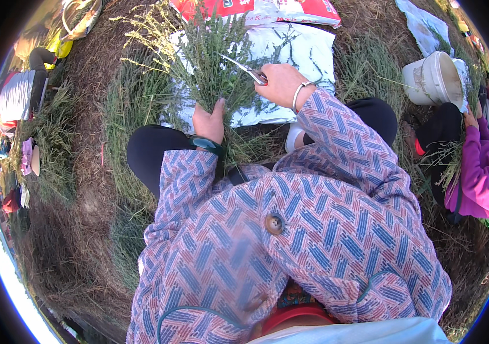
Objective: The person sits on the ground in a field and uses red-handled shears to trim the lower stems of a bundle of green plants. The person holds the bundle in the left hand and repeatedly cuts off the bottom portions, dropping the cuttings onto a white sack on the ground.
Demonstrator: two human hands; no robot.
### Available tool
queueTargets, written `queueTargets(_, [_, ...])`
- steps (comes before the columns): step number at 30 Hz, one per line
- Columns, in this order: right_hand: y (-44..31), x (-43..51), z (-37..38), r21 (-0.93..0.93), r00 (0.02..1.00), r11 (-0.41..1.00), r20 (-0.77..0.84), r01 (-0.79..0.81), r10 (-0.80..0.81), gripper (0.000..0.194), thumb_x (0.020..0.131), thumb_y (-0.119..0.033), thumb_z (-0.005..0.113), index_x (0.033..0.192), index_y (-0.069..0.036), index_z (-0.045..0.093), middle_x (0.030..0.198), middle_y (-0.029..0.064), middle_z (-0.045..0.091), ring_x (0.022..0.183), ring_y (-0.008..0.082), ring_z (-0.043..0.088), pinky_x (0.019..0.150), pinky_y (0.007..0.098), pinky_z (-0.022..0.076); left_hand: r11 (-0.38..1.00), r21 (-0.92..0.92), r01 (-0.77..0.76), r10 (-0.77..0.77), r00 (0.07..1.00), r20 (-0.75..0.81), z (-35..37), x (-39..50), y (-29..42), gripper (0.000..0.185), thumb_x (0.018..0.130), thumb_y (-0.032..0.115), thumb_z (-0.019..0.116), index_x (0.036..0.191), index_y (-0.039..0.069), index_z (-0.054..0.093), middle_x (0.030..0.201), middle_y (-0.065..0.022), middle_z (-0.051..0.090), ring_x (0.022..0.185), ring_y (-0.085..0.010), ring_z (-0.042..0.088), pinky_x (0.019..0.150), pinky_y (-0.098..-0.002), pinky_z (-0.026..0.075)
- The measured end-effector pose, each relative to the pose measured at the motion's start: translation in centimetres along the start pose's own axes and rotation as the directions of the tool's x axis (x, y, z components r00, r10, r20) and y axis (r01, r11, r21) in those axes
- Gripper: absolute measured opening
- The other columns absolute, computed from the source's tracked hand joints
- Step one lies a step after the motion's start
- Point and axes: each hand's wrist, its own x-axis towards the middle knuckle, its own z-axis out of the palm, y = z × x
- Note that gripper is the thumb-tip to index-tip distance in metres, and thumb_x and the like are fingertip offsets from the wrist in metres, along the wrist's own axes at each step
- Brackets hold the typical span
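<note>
My left hand [209, 122] grips a bunch of green leafy stems [216, 64] low down, thumb along the stalks. The bunch fans upward, and some yellowish flowering sprigs [158, 38] spread out on its left side. In my right hand [281, 84] is a pair of metal scissors [244, 66]; the blades point up and left at the bunch, and the handles are mostly hidden by my fingers. Beneath both hands lies a white plastic sheet [317, 47] with several cut sprigs [285, 43] on it.
Cut herb stems lie in a left heap [134, 94] and a right heap [367, 64]. A red-and-white printed sack [261, 10] is beyond the sheet. To the right are a white bucket [427, 81], tipped sideways, and a person in a purple top [483, 167]. More people sit at the left.
</note>
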Motion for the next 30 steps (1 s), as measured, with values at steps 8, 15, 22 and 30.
queueTargets(8, [1.0, -0.9, -0.5, 0.408, 0.992, 0.905, 0.015, -0.118, 0.123, 0.038, 0.080, -0.035, 0.057, 0.082, 0.002, 0.064, 0.076, 0.0207, 0.065, 0.076, 0.0366, 0.064, 0.072, 0.0419, 0.0492, 0.997, -0.071, -0.016, 0.015, 1.000, -0.016, 0.1, -0.2, 0.4, 0.025, 0.087, 0.019, 0.067, 0.087, -0.003, 0.055, 0.069, -0.0061, 0.062, 0.061, -0.0130, 0.056, 0.058, -0.0286, 0.044])
queueTargets(15, [1.9, -2.2, 1.1, -0.040, 0.990, 0.997, 0.124, -0.069, 0.074, 0.036, 0.080, -0.034, 0.058, 0.089, 0.001, 0.062, 0.085, 0.0195, 0.066, 0.083, 0.0350, 0.065, 0.077, 0.0415, 0.0500, 0.994, -0.067, -0.087, 0.082, 0.994, -0.067, -0.2, -0.2, 0.5, 0.031, 0.089, 0.023, 0.064, 0.078, -0.005, 0.059, 0.070, -0.0076, 0.062, 0.061, -0.0141, 0.055, 0.060, -0.0310, 0.044])
queueTargets(22, [3.1, -1.8, 1.8, 0.046, 0.981, 0.992, 0.165, -0.115, 0.106, 0.036, 0.079, -0.035, 0.057, 0.088, 0.000, 0.062, 0.082, 0.0194, 0.066, 0.081, 0.0351, 0.064, 0.077, 0.0424, 0.0494, 0.984, -0.164, -0.065, 0.052, 0.995, -0.082, -0.1, -0.4, 0.9, 0.028, 0.091, 0.020, 0.062, 0.081, -0.006, 0.060, 0.071, -0.0078, 0.063, 0.063, -0.0138, 0.056, 0.060, -0.0312, 0.044])
queueTargets(30, [3.7, -2.5, 1.7, 0.111, 0.992, 0.994, 0.124, -0.013, 0.000, 0.037, 0.077, -0.037, 0.057, 0.082, -0.001, 0.062, 0.078, 0.0204, 0.064, 0.079, 0.0360, 0.063, 0.075, 0.0422, 0.0484, 1.000, -0.015, -0.015, 0.015, 0.998, -0.055, -0.6, -0.6, 1.8, 0.028, 0.091, 0.021, 0.062, 0.082, -0.005, 0.060, 0.069, -0.0070, 0.062, 0.061, -0.0134, 0.055, 0.058, -0.0300, 0.043])
